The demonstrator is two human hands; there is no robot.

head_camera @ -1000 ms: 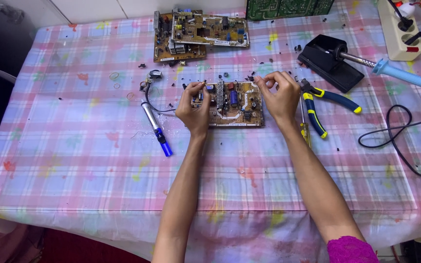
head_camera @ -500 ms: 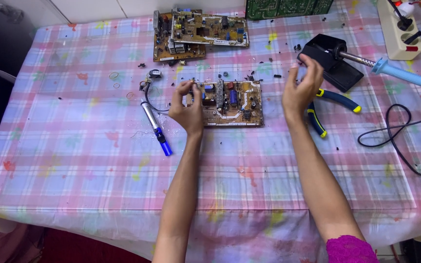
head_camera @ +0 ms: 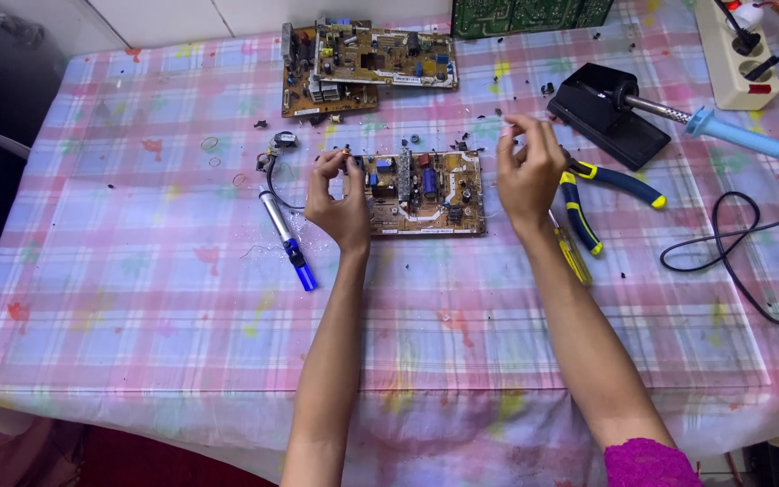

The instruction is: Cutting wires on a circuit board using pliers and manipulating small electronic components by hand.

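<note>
Circuit board (head_camera: 426, 192): tan, rectangular, flat on the plaid tablecloth (head_camera: 137, 271), between the two hands.
Left hand (head_camera: 340, 194): at the board's left edge, fingers (head_camera: 328, 165) curled and pinched together above that edge; whether they grip the edge or a small part cannot be told.
Right hand (head_camera: 529, 171): raised just beside the board's right end, clear of it; thumb and fingertips (head_camera: 508, 126) pinched close, and whether anything tiny is between them cannot be told.
Blue-tipped tool (head_camera: 287, 239): slim, silver and blue, lying left of the left hand, near it but apart.
Pliers (head_camera: 592, 194): blue and yellow handles, lying just right of the right hand.
Screwdriver (head_camera: 572, 252): yellow, beside the right forearm.
Soldering iron stand (head_camera: 606, 117): black, beyond the right hand.
Soldering iron (head_camera: 732, 133): light blue handle, tip resting in the stand.
Spare boards (head_camera: 362, 63): two stacked at the far edge, well apart from the hands.
Power strip (head_camera: 737, 54): white, far right corner.
Black cable (head_camera: 741, 261): looped at right.
</note>
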